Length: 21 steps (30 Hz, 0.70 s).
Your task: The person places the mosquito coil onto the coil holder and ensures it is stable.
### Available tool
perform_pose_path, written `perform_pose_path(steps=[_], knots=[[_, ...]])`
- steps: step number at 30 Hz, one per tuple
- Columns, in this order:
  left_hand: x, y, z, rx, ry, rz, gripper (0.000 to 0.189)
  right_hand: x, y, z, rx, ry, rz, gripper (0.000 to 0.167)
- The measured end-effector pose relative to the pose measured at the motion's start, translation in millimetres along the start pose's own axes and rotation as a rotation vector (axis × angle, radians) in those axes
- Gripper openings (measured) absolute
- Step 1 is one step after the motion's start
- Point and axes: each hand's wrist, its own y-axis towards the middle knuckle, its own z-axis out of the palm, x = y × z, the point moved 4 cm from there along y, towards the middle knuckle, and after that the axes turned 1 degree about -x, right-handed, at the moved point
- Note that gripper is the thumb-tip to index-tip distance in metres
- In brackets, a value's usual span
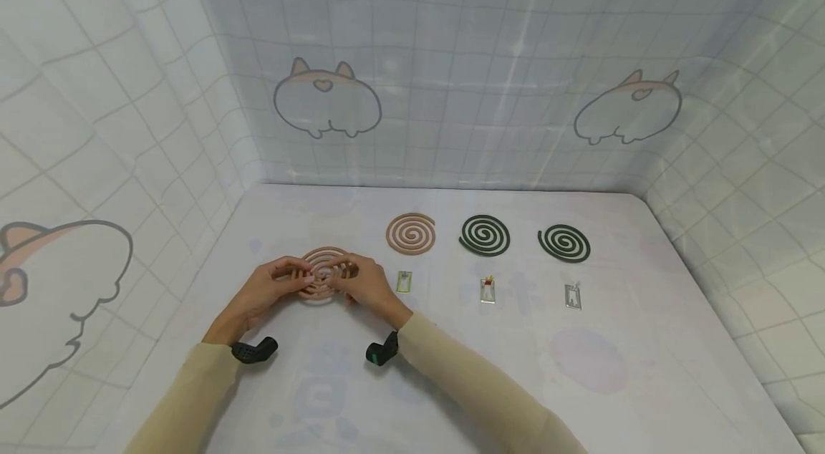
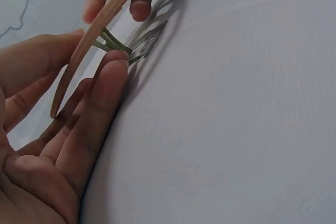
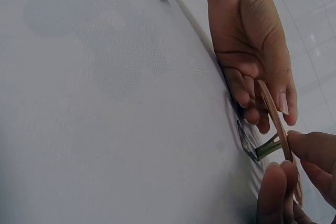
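Lower left of the frame, and the left hand (image 1: 263, 293) pinches one edge of a brown mosquito coil (image 2: 95, 29), thumb above, fingers beneath. Round, no long axis, it sits between both hands, neither clearly nearer; green prongs of a metal stand (image 2: 118, 44) rise to its underside! The right hand (image 1: 369, 283) pinches its right side. Rightward, a yellowish stand (image 1: 404, 282) lies near; room opens toward lower centre.

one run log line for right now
left hand: holds flat brown spiral coil; right hand: holds same coil; coil: raised over green metal stand
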Motion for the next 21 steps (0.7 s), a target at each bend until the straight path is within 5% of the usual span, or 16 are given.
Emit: perform_pose_path(steps=[9,21], knots=[[-2.2,-4.1,-2.5,0.047,-0.092,0.022,0.049,0,-1.4,-5,-0.031,-0.040,0.021,0.039],[-7.0,-10.5,-12.5,0.006,-0.057,-0.002,0.053,5,-3.1,-17,-0.043,-0.111,-0.027,0.039]])
